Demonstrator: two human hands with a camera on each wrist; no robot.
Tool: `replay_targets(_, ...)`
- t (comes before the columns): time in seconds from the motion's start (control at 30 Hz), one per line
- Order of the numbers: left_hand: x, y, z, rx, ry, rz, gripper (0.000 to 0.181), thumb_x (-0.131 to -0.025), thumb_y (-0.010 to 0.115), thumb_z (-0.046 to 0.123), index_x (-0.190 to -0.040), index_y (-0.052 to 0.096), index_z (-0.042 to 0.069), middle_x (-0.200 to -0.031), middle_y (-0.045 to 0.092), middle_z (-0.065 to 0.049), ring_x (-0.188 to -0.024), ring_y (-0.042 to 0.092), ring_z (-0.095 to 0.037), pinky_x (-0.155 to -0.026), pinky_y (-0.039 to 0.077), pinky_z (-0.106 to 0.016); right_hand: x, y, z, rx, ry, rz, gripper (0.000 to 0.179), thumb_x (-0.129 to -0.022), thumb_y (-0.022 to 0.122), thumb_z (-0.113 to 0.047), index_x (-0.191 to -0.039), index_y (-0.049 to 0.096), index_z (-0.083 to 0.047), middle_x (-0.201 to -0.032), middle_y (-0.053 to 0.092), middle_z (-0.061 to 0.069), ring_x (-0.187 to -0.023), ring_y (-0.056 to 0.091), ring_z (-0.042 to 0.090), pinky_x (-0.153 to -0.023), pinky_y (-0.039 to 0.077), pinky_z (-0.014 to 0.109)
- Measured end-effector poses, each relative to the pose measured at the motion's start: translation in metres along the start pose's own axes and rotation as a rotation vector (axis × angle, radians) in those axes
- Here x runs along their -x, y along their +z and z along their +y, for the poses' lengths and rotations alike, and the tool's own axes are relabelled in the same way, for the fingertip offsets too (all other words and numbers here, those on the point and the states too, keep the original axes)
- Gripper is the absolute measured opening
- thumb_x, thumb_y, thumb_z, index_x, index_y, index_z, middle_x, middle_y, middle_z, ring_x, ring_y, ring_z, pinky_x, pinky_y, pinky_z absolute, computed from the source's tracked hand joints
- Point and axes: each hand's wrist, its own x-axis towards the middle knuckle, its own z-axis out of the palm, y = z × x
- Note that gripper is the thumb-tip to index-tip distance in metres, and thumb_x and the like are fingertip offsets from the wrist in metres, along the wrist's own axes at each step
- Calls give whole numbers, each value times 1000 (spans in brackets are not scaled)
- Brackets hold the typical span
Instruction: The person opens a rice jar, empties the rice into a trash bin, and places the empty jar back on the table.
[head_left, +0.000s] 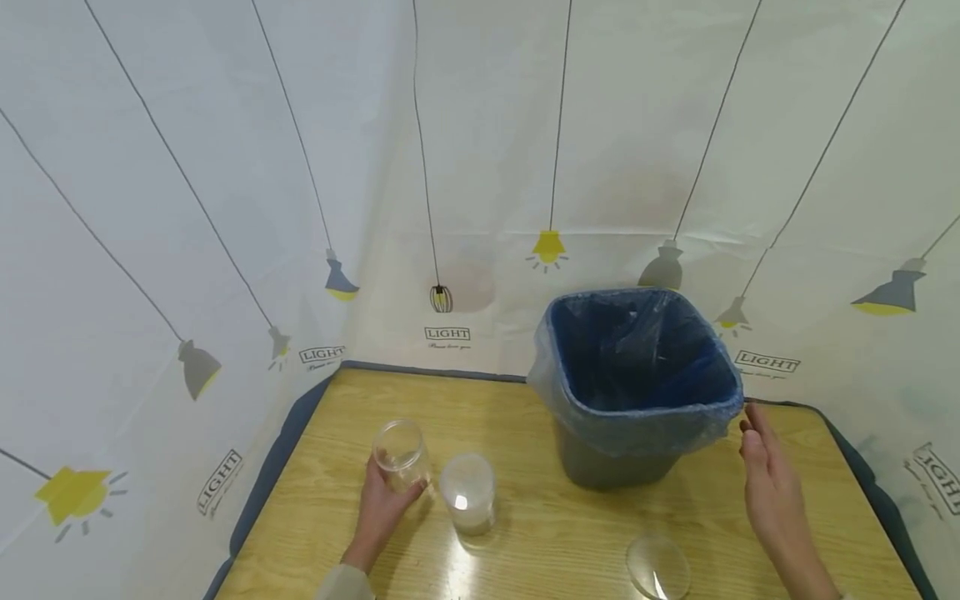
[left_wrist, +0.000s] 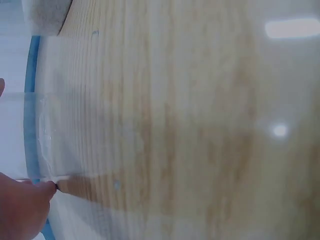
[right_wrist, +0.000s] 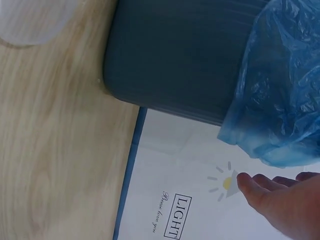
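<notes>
My left hand grips a clear plastic jar with an uncovered round mouth, its fingers and thumb around the side. In the left wrist view, the thumb lies against the see-through wall of that jar. A second clear jar with a whitish top stands just right of it. Beside the right side of a trash bin lined with a blue plastic bag, my right hand has its fingers extended and holds nothing. The right wrist view shows its fingertips slightly apart from the bag's hanging edge.
A clear round lid-like piece lies near the front of the wooden table. White sheets printed with hanging lamps rise behind and at both sides. A dark blue strip runs along the table's edges.
</notes>
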Motion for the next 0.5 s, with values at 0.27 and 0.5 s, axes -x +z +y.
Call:
replay_targets(0.27,8,-13,8,-23,1,4,128,-78,90,25,-165,-2,5,-167,13,-30,-151,15,-53,-119,16,-68,4,5,2,-5,3,-11,58,-115,24,-34,-167,13,-12,-169,19,20,-147,28,50,-92,25,-5)
replay_targets(0.5,16,-24,26,-41,231,130,102,-84,81,22,-163,19,2,-167,17,-28,-152,15,-51,-116,17,-73,6,7,3,-9,-20,4,56,-115,19,-36,-167,14,-18,-170,19,15,-150,30,40,-91,29,-3)
